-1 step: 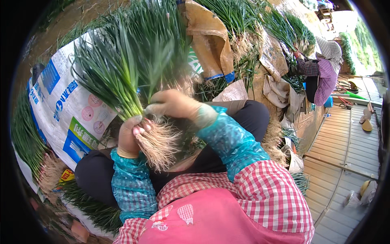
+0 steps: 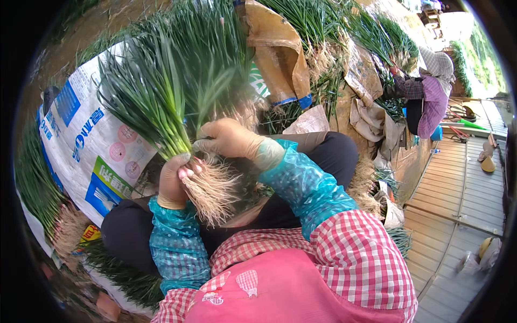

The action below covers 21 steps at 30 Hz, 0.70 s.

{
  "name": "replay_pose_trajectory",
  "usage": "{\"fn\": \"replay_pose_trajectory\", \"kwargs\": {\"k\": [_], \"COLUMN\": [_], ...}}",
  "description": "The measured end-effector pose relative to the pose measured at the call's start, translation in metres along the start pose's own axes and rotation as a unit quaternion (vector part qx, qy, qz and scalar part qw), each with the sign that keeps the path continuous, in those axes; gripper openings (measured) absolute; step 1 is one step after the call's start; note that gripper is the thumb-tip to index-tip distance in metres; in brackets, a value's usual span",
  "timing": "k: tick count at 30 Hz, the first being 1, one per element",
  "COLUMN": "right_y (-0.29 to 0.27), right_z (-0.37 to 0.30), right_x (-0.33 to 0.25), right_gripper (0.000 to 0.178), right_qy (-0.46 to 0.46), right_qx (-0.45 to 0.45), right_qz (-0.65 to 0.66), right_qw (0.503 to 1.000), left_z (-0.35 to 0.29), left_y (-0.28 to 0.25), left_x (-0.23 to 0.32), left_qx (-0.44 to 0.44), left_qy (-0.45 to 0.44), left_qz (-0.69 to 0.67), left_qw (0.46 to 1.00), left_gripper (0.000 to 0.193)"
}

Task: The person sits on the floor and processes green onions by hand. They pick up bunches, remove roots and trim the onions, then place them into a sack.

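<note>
Over the lap (image 2: pixel 280 211), the left hand (image 2: pixel 175 183) clasps a green-onion bunch (image 2: pixel 161 107) above its bulbs (image 2: pixel 187 172) — the right hand (image 2: pixel 229 141) curls alongside, its pinch unclear. Tidying stems (image 2: pixel 175 141) seems the step; the next move needs a steady left grip.

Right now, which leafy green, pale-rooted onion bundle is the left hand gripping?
The fanned bundle above the lap, gripped just above its roots by the gloved left hand; other bundles lie outside that grip.

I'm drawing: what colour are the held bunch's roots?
The roots are pale beige in the head view.
</note>
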State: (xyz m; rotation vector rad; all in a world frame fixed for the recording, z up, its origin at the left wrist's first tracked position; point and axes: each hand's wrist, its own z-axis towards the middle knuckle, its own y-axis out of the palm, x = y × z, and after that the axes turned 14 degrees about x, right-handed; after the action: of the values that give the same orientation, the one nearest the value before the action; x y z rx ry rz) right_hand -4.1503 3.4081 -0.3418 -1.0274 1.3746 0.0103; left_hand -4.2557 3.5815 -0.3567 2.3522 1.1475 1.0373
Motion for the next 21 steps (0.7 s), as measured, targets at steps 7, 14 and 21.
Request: {"fn": "replay_pose_trajectory", "kwargs": {"k": [7, 14, 21], "right_y": [0.006, 0.060, 0.051], "right_z": [-0.030, 0.042, 0.016], "right_x": [0.102, 0.111, 0.076], "right_gripper": [0.033, 0.041, 0.029], "right_qy": [0.114, 0.370, 0.236], "right_qx": [-0.050, 0.073, 0.271], "right_qz": [-0.148, -0.057, 0.011], "right_qw": [0.981, 0.924, 0.933], "left_z": [-0.023, 0.025, 0.014], "left_y": [0.021, -0.008, 0.013], "left_x": [0.015, -0.012, 0.004], "left_qx": [-0.006, 0.017, 0.027], "left_qy": [0.092, -0.010, 0.017], "left_qz": [-0.070, -0.093, -0.062], "left_qw": [0.993, 0.995, 0.998], "left_gripper": [0.038, 0.034, 0.040]}}
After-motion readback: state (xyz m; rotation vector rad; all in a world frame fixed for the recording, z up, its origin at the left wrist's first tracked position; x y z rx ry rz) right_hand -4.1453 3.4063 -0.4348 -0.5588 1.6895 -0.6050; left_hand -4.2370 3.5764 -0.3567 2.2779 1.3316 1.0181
